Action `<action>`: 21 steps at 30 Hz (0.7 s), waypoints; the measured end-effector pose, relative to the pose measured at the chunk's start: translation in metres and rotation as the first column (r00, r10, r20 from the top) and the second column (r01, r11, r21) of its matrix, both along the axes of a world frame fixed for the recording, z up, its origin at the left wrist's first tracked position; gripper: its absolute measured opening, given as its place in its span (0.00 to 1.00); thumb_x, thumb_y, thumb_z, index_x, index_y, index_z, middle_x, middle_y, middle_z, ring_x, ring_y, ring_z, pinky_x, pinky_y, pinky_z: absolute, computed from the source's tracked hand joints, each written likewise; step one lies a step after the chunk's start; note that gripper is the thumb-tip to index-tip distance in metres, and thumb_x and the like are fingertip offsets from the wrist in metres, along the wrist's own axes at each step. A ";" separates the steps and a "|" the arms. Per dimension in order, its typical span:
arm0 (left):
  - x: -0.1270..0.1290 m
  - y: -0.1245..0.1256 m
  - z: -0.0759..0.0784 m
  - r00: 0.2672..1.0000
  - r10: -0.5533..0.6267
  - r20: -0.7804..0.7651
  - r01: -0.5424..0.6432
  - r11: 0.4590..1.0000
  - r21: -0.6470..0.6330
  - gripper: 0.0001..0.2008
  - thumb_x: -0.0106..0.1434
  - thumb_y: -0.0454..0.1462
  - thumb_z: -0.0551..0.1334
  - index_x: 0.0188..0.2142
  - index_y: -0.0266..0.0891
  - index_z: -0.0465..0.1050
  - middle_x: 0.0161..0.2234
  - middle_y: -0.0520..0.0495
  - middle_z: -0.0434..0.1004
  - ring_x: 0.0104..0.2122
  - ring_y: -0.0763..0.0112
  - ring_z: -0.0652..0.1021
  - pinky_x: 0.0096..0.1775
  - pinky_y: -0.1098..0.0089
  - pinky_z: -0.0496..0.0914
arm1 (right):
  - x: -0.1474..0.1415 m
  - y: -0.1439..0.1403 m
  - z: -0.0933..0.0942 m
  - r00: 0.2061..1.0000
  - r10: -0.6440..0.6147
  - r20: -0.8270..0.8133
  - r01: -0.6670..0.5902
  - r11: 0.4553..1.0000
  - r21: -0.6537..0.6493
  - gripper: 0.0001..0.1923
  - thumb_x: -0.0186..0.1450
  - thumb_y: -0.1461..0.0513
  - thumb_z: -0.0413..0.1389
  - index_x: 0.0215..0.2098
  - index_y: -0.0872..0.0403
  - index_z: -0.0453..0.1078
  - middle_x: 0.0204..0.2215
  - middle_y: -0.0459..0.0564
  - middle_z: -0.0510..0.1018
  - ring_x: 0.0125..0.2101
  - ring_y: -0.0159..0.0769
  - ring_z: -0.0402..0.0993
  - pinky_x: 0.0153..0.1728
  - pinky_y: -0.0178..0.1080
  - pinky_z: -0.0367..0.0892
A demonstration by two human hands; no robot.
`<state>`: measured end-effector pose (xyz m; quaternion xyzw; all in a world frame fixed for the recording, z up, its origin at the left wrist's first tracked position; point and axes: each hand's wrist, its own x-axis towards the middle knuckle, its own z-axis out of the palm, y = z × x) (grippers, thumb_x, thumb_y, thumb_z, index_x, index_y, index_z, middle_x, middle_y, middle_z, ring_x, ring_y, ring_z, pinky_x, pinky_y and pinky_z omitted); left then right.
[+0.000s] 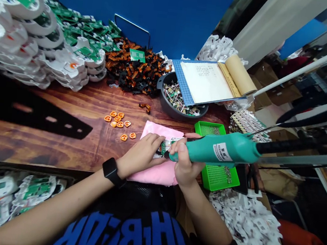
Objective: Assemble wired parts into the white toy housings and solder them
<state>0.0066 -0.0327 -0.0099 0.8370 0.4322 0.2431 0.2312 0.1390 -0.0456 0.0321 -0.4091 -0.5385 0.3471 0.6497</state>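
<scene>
A teal electric screwdriver (pixel 208 148) slants in from the right, and my right hand (pixel 186 163) is wrapped round its front end. Its tip points at a small green circuit board (pixel 163 148) with white plastic parts around it; whether the bit touches a screw is hidden. My left hand (pixel 145 150), with a black watch (pixel 112 171) on the wrist, grips this board assembly from the left, its fingers covering much of it. Under both hands lies a pink cloth (pixel 153 176). Several small orange rings (pixel 118 119) are on the table just beyond my left hand.
White housings with boards (pixel 77 66) are stacked at left, beside black-and-orange parts (pixel 137 69). A clipboard (pixel 210 80) rests over a grey bowl (pixel 171 107) of small parts. Green trays (pixel 220 179) hold screws. A black slotted bar (pixel 50 118) juts in from the left.
</scene>
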 end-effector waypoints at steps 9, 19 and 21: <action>-0.001 -0.002 0.007 0.999 0.034 0.027 -0.032 0.998 -0.048 0.33 0.55 0.47 0.67 0.55 0.35 0.62 0.52 0.36 0.68 0.50 0.53 0.71 0.51 0.55 0.68 | 0.056 -0.003 0.044 0.899 -0.397 -0.183 0.391 0.918 -0.066 0.11 0.59 0.60 0.56 0.40 0.53 0.63 0.17 0.36 0.65 0.16 0.28 0.64 0.20 0.35 0.65; -0.024 -0.008 0.040 0.891 0.320 0.323 -0.120 0.851 -0.512 0.26 0.58 0.51 0.62 0.52 0.40 0.68 0.48 0.42 0.76 0.47 0.54 0.76 0.48 0.55 0.71 | 0.081 0.003 0.006 0.806 -0.590 -0.039 0.586 0.806 -0.084 0.15 0.55 0.59 0.62 0.38 0.55 0.66 0.17 0.38 0.70 0.17 0.30 0.67 0.23 0.38 0.68; -0.060 -0.022 0.040 0.782 0.469 0.410 -0.170 0.794 -0.584 0.24 0.61 0.51 0.59 0.52 0.41 0.68 0.46 0.43 0.77 0.44 0.56 0.77 0.45 0.57 0.72 | 0.079 0.002 0.006 0.788 -0.612 -0.060 0.608 0.790 -0.078 0.14 0.54 0.60 0.62 0.37 0.55 0.67 0.18 0.39 0.70 0.17 0.31 0.67 0.22 0.38 0.67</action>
